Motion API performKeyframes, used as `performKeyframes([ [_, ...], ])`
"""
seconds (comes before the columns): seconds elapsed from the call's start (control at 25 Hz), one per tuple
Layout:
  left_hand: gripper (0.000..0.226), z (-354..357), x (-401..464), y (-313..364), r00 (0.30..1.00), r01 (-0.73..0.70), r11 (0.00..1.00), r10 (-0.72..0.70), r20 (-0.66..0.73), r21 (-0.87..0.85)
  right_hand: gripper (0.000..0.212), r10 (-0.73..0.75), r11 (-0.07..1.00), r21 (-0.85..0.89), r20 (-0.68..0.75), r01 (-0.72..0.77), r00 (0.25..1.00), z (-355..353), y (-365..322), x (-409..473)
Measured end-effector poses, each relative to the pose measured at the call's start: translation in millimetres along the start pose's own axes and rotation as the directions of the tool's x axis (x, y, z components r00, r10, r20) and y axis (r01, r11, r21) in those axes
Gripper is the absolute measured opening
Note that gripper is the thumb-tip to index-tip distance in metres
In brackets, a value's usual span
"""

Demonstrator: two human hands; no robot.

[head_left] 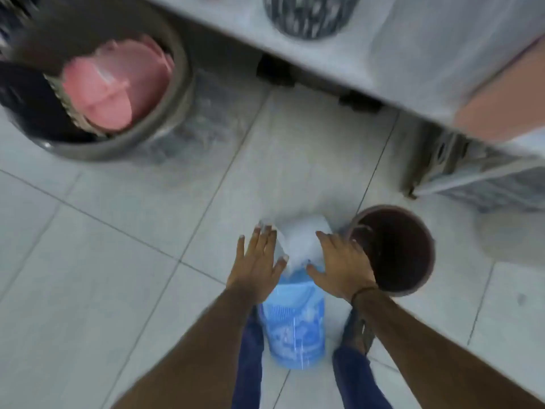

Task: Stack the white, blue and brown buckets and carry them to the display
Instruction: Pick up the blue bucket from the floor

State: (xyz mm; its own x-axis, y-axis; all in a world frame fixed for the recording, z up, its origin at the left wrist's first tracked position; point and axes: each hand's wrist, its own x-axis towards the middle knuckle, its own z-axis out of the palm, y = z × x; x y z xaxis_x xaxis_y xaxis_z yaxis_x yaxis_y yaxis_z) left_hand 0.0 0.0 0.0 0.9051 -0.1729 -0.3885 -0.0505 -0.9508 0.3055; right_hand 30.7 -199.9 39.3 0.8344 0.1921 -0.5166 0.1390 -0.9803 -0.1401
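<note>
A white bucket [303, 242] lies partly pushed into a blue bucket [295, 326] on the tiled floor between my feet. My left hand [258, 264] presses flat on the white bucket's left side, fingers spread. On its right side, over the blue rim, rests my right hand [342, 267]. Just to the right stands a brown bucket [395, 249], upright, mouth up, with nothing inside it. The picture is blurred by motion.
A large grey tub [124, 143] at the upper left holds pink plastic items [115, 84]. A grey shelf [368, 48] runs across the top with a dark patterned pot [309, 16] on it. A plastic-wrapped crate [477, 175] sits at the right.
</note>
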Motion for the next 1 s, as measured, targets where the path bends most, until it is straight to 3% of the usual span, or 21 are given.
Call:
performKeyframes([
  [0.16,0.064,170,-7,-35,0.965,-0.024,0.999,0.016,0.263,0.025,0.079,-0.023,1.0,0.015,0.239,0.02,0.971,172,14,29],
  [0.28,0.056,226,-13,-38,0.956,-0.037,0.999,0.039,0.292,-0.012,0.068,-0.087,0.996,-0.008,0.276,0.093,0.957,235,24,31],
  [0.48,0.027,222,-57,-5,0.948,-0.027,0.998,0.009,0.319,0.054,0.028,-0.17,0.982,-0.008,0.402,0.189,0.9,233,36,-5],
  [0.6,0.023,210,-115,28,0.928,-0.011,1.0,0.011,0.372,-0.003,0.025,-0.175,0.979,-0.006,0.5,0.205,0.848,220,45,-58],
  [0.76,0.019,211,-192,83,0.903,-0.037,0.999,0.038,0.427,-0.012,0.02,-0.279,0.896,-0.155,0.535,0.417,0.798,212,60,-138],
  [1.0,0.022,305,-225,142,0.881,-0.01,1.0,0.019,0.472,-0.023,0.017,-0.337,0.778,-0.253,0.604,0.575,0.722,274,106,-166],
])
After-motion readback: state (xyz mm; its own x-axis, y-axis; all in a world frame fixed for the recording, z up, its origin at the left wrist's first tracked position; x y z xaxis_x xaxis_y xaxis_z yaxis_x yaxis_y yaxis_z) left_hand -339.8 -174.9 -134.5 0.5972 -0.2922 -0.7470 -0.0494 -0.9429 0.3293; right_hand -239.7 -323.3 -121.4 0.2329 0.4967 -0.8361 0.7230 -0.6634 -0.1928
